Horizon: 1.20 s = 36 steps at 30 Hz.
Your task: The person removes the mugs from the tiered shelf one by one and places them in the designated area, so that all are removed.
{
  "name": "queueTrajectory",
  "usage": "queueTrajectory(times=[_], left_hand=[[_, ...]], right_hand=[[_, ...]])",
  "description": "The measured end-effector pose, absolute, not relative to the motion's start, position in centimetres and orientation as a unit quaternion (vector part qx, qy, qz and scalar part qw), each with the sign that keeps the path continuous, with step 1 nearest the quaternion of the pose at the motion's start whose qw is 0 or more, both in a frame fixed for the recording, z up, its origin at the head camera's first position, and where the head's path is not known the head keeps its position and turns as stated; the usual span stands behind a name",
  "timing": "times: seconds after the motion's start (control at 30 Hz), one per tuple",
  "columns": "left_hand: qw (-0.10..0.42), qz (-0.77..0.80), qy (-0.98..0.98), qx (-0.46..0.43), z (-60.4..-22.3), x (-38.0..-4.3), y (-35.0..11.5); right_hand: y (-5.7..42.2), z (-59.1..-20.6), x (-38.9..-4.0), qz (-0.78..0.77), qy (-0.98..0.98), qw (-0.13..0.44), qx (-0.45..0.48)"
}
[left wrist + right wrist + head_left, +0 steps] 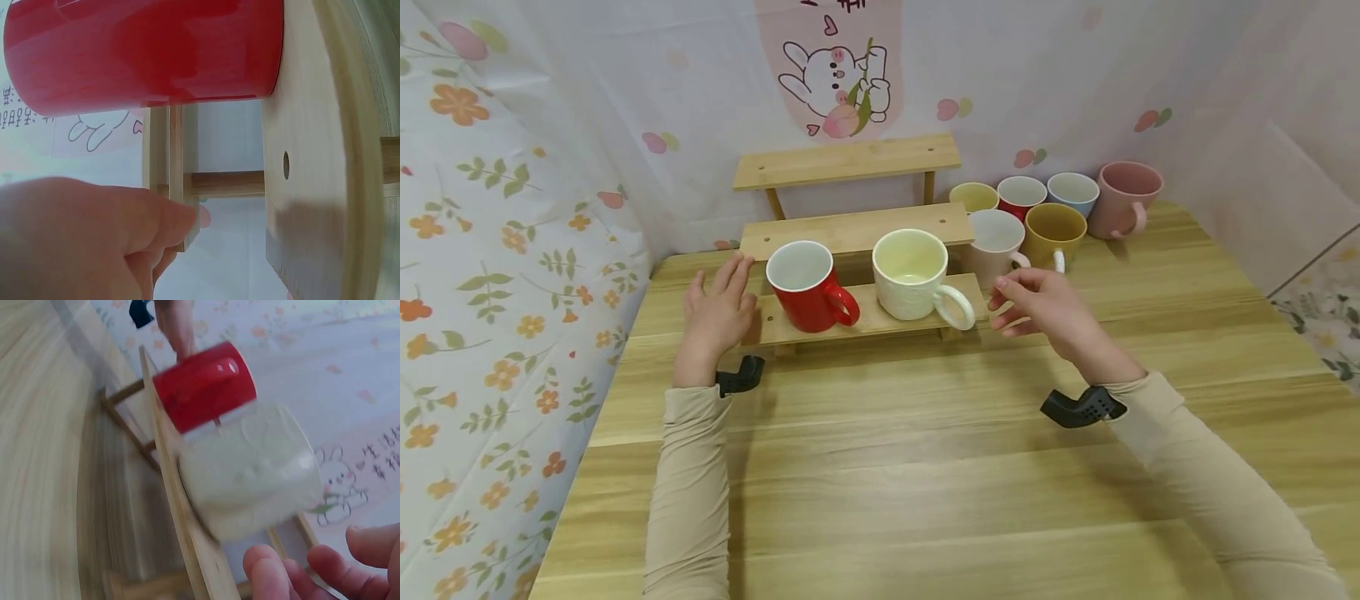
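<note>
A red mug (811,302) and a cream mug (910,287) stand upright on the lowest plank of a wooden tiered rack (865,223), handles toward the front right. At the rack's left end, beside the red mug, is my left hand (715,321); its fingers are fairly straight and touch the end of the middle plank. My right hand (1048,308) hovers right of the cream mug's handle with loosely bent fingers, holding nothing. Behind its fingertips stands a pale pink mug (992,242). The right wrist view shows the cream mug (250,475) apart from the fingers.
Right of the rack are a mustard mug (1054,233), a larger pink mug (1123,200), and yellow (973,197), red-and-white (1021,197) and light blue (1072,192) cups. A printed curtain (700,100) hangs behind the wooden table (880,467).
</note>
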<state>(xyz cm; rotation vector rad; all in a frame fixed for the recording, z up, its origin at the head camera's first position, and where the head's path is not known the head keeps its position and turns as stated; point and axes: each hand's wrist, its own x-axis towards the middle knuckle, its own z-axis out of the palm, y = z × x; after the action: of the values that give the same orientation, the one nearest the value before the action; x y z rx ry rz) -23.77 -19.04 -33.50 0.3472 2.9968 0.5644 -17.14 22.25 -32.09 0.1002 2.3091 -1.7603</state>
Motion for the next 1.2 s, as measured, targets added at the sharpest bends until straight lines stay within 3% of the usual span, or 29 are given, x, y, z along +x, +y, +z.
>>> queueTrajectory(times=[0.87, 1.2], left_hand=[[0.034, 0.194, 0.975, 0.103, -33.4, -23.6, -19.3], [0.040, 0.191, 0.975, 0.103, -33.3, -23.7, -19.2]], right_hand=[[18.2, -33.7, -16.8, -0.661, 0.731, 0.168, -0.019], [17.9, -34.1, -16.4, -0.686, 0.720, 0.102, -0.018]])
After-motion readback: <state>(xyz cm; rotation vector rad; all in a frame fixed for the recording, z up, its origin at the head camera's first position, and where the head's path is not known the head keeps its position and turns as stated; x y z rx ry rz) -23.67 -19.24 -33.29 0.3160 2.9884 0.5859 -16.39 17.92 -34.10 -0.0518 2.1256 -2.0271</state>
